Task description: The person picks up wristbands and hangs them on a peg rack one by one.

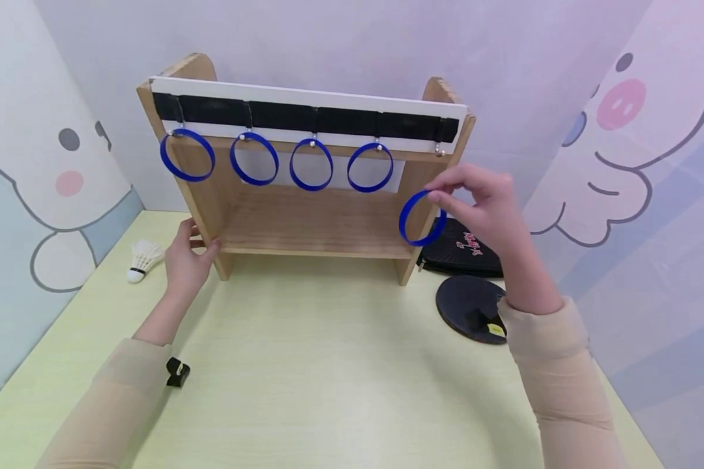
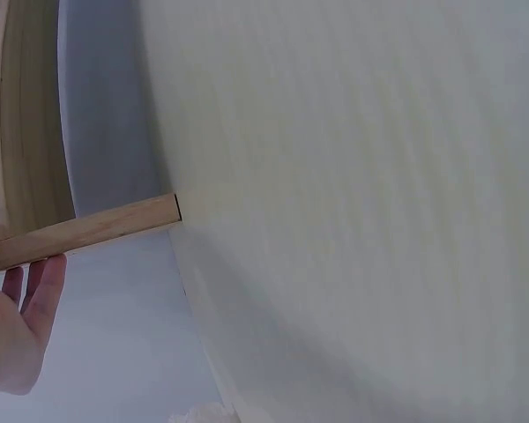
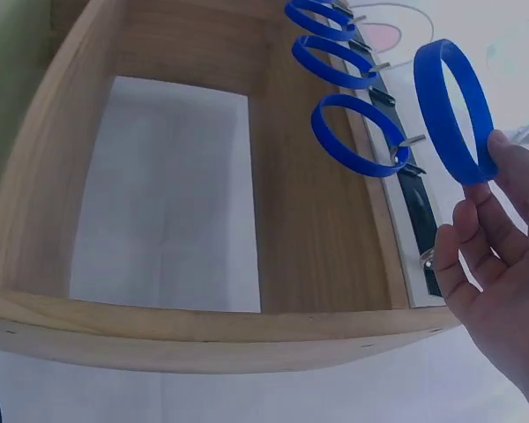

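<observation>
My right hand (image 1: 484,202) pinches a blue ring (image 1: 403,225) at its upper edge, between thumb and fingertips. The ring is in the air before the right end of a wooden shelf (image 1: 311,225), below and left of a bare metal hook (image 1: 439,152). In the right wrist view, the held ring (image 3: 434,115) is apart from that hook. Several other blue rings (image 1: 163,156) hang from hooks along a white board with a black strip (image 1: 281,116). My left hand (image 1: 189,262) grips the shelf's left side panel, thumb in front; its fingers (image 2: 46,295) touch the outer face.
A shuttlecock (image 1: 145,259) lies left of the shelf. On the right are a black zip case (image 1: 460,251) and a black round paddle (image 1: 466,306), partly behind the right arm. A small black clip-like item (image 1: 178,372) lies by the left sleeve. Printed walls enclose the table (image 1: 328,365).
</observation>
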`<state>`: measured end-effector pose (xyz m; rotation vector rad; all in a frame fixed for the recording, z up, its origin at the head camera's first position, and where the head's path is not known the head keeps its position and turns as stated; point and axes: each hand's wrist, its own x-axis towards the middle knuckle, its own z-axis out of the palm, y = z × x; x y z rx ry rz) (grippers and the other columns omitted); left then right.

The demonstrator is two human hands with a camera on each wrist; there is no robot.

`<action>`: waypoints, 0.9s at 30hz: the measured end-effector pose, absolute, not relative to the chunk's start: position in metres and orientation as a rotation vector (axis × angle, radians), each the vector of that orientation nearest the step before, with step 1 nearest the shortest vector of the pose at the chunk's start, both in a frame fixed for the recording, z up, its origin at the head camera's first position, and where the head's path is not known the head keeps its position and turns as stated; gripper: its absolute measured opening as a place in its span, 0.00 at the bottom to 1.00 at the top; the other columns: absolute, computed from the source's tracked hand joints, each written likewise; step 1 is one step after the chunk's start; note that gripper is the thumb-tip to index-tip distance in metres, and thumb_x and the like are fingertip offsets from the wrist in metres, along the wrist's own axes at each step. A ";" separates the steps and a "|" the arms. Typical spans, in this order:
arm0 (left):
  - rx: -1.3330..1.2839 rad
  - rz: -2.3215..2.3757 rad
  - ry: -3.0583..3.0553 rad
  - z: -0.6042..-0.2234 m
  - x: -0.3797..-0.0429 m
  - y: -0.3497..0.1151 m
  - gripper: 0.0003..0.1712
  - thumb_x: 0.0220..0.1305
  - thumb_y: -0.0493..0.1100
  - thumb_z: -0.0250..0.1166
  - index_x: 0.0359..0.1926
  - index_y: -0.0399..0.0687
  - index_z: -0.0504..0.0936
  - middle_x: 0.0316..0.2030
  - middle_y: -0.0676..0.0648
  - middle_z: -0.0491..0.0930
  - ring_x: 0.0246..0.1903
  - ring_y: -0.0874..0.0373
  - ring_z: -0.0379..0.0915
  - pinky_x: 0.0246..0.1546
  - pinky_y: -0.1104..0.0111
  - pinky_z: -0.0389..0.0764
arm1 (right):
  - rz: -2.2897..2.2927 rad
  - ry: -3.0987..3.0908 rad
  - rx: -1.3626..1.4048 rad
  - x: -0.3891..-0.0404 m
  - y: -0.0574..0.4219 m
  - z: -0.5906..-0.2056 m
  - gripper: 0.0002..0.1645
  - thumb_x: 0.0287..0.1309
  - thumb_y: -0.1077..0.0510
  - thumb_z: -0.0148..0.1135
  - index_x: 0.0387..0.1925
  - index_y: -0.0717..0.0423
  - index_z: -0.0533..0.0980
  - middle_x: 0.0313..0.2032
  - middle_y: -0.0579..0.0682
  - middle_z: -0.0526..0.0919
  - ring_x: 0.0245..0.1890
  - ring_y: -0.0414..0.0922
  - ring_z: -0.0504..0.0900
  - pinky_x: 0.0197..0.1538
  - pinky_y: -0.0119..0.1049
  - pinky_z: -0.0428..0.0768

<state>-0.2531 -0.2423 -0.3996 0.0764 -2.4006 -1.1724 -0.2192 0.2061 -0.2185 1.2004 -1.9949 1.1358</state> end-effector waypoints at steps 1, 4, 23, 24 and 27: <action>0.074 -1.174 -2.397 -0.400 -0.253 -0.242 0.30 0.63 0.45 0.61 0.64 0.44 0.64 0.55 0.36 0.74 0.46 0.42 0.76 0.36 0.66 0.82 | 1.150 -1.981 1.178 -0.220 0.207 -0.217 0.04 0.52 0.71 0.64 0.32 0.69 0.80 0.32 0.47 0.84 0.33 0.39 0.78 0.40 0.26 0.76; 0.064 -1.180 -2.383 -0.401 -0.253 -0.243 0.29 0.62 0.44 0.61 0.63 0.44 0.64 0.55 0.35 0.74 0.45 0.42 0.76 0.31 0.79 0.75 | 1.167 -1.961 1.097 -0.223 0.208 -0.211 0.06 0.49 0.76 0.63 0.32 0.71 0.79 0.32 0.50 0.83 0.32 0.40 0.77 0.39 0.26 0.76; 0.055 -1.174 -2.379 -0.402 -0.254 -0.243 0.29 0.63 0.44 0.61 0.62 0.43 0.65 0.54 0.36 0.74 0.45 0.42 0.76 0.29 0.85 0.68 | 1.034 -2.123 0.652 -0.227 0.204 -0.190 0.11 0.59 0.64 0.60 0.43 0.65 0.81 0.35 0.35 0.79 0.39 0.35 0.74 0.39 0.23 0.74; 0.054 -1.175 -2.376 -0.402 -0.254 -0.243 0.29 0.63 0.44 0.61 0.62 0.43 0.65 0.54 0.36 0.74 0.45 0.42 0.76 0.29 0.85 0.69 | 1.033 -2.130 0.645 -0.228 0.204 -0.191 0.11 0.59 0.64 0.60 0.43 0.64 0.81 0.35 0.37 0.79 0.39 0.35 0.74 0.39 0.23 0.74; 0.054 -1.175 -2.369 -0.402 -0.255 -0.243 0.28 0.62 0.43 0.61 0.62 0.44 0.65 0.54 0.36 0.74 0.45 0.43 0.76 0.28 0.86 0.68 | 1.021 -2.153 0.619 -0.236 0.208 -0.197 0.12 0.59 0.62 0.61 0.44 0.63 0.81 0.36 0.45 0.81 0.39 0.35 0.74 0.39 0.23 0.74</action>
